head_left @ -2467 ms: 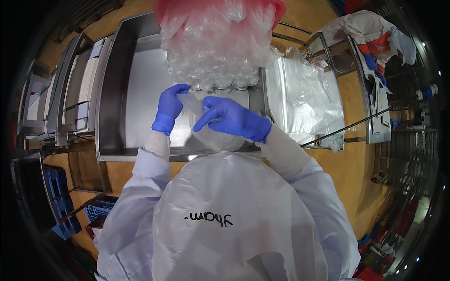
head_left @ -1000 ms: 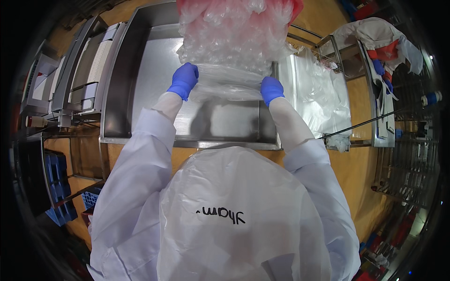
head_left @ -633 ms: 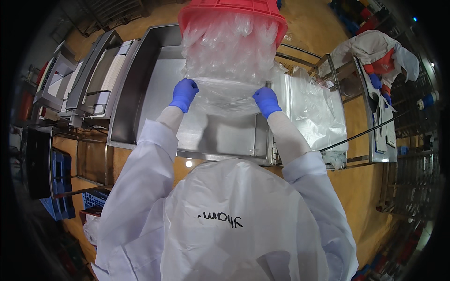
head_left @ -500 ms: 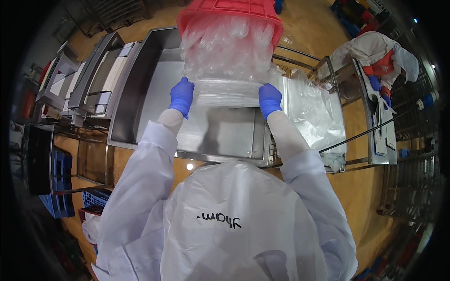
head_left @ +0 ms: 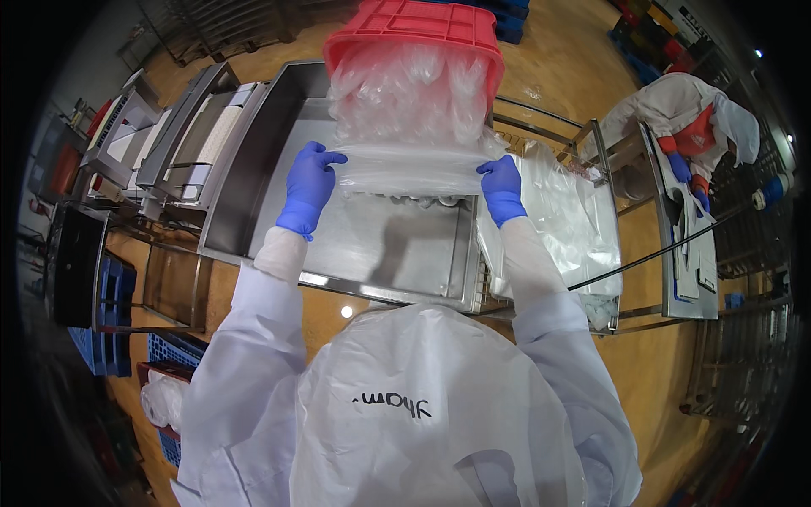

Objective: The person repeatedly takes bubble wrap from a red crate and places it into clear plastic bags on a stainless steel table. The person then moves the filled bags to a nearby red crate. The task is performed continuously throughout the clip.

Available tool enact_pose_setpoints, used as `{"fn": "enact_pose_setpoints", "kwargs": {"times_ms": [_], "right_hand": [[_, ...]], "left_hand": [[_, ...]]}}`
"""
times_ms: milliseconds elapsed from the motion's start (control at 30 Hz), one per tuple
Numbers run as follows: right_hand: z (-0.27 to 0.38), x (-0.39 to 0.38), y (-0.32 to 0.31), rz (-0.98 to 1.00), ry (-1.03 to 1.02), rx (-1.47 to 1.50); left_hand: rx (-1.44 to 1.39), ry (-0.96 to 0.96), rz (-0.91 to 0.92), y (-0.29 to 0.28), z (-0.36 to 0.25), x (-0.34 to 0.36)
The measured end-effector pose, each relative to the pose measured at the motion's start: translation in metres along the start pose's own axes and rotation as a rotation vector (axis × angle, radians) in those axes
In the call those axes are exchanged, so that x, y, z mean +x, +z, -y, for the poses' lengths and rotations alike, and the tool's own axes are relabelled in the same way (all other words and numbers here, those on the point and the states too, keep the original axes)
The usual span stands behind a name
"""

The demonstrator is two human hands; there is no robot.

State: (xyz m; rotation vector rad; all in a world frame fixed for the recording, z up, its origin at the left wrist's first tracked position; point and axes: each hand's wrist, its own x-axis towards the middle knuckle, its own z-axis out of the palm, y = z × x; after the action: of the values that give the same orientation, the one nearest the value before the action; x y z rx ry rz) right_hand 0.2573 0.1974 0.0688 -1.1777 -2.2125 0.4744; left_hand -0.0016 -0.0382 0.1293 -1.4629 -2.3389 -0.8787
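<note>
In blue gloves, my left hand (head_left: 311, 188) and my right hand (head_left: 503, 188) grip the two ends of a flattened clear plastic bag (head_left: 405, 169), stretched horizontally between them. It lies just in front of a bunched mass of clear plastic bags (head_left: 405, 93) spilling out of a tilted red plastic basket (head_left: 410, 21). Beneath these is a stainless steel tray (head_left: 363, 245), its near rim below my hands.
A steel machine with white belts (head_left: 198, 144) stands at left. Plastic sheets (head_left: 574, 237) lie on the right-hand stand. Beyond, a bent-over co-worker (head_left: 693, 127) in white works at a steel table (head_left: 693, 287). Blue pallets (head_left: 110, 338) stand lower left.
Earlier my hands were close together on a looser bag; they moved apart and now hold it flat. Since the last frames the camera view has shifted, showing more of the red basket.
</note>
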Motion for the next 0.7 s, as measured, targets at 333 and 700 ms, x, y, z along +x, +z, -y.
{"fn": "enact_pose_setpoints", "kwargs": {"times_ms": [333, 700], "right_hand": [[0.037, 0.007, -0.073, 0.457, 0.38, 1.255], [0.076, 0.027, 0.004, 0.442, 0.352, 1.312]], "left_hand": [[-1.053, -0.518, 0.174, -0.083, 0.036, -0.01], [0.05, 0.275, 0.171, -0.036, -0.144, 0.023]]}}
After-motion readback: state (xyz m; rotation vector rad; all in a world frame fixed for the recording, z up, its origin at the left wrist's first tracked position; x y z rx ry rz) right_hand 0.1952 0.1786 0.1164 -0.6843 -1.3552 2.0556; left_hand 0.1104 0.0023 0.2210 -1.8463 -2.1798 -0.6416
